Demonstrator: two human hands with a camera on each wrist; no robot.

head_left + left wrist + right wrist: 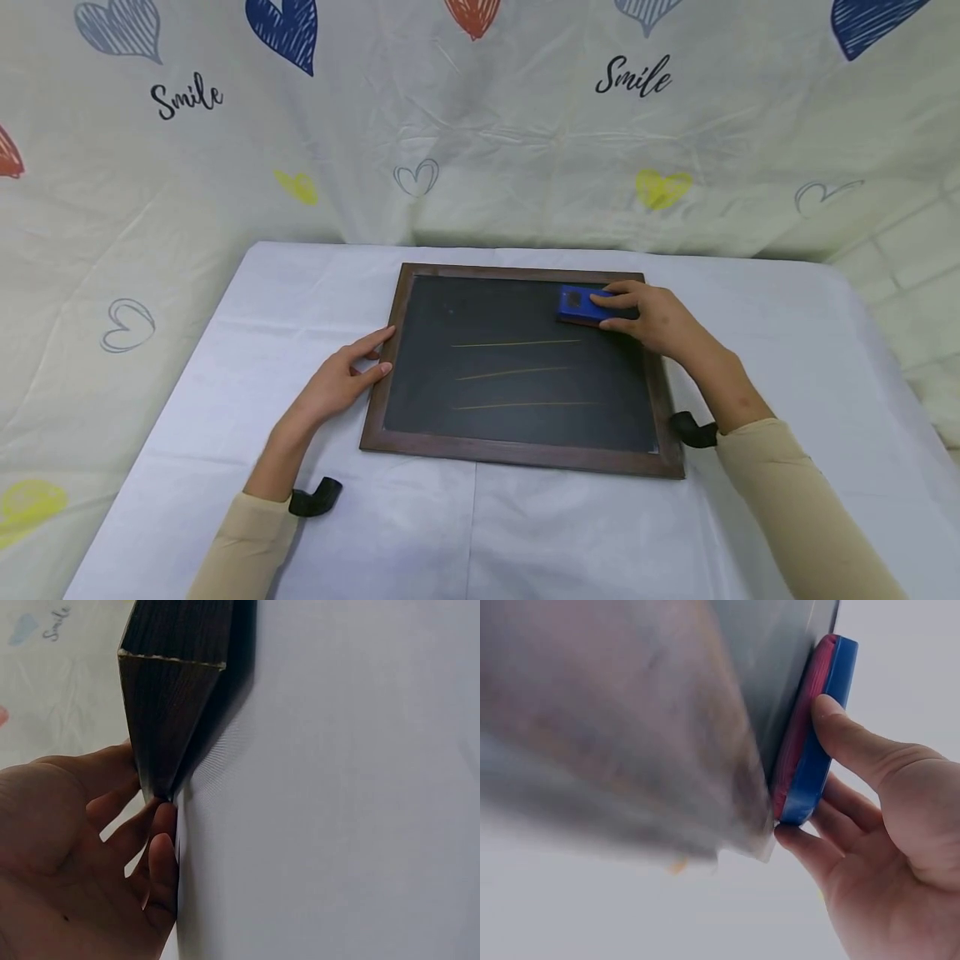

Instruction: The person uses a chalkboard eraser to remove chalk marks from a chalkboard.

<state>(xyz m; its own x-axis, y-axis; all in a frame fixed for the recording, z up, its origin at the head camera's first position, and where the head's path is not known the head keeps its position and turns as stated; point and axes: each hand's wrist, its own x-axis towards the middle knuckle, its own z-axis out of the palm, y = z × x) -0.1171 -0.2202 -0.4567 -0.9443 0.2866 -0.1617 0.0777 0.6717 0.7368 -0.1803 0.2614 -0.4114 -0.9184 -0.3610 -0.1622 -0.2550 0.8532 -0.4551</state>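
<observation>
A chalkboard (517, 417) in a brown wooden frame lies on the table, with three thin yellow chalk lines across its dark surface. At the frame's left side, my left hand (343, 383) rests its thumb and fingertips against the edge. Those fingertips meet the dark frame (172, 697) close to the cloth in the left wrist view. My right hand (651, 317) grips a blue chalkboard eraser (577, 305) on the upper right of the board. In the right wrist view the eraser's pink felt (804, 727) faces the board, with the thumb along one side and fingers on the other.
White cloth (405, 533) covers the table, its far edge close behind the board. Beyond hangs a pale sheet (510, 183) printed with hearts and "Smile". A black wrist mount (317, 497) juts from the left sleeve, another (693, 430) from the right, beside the frame.
</observation>
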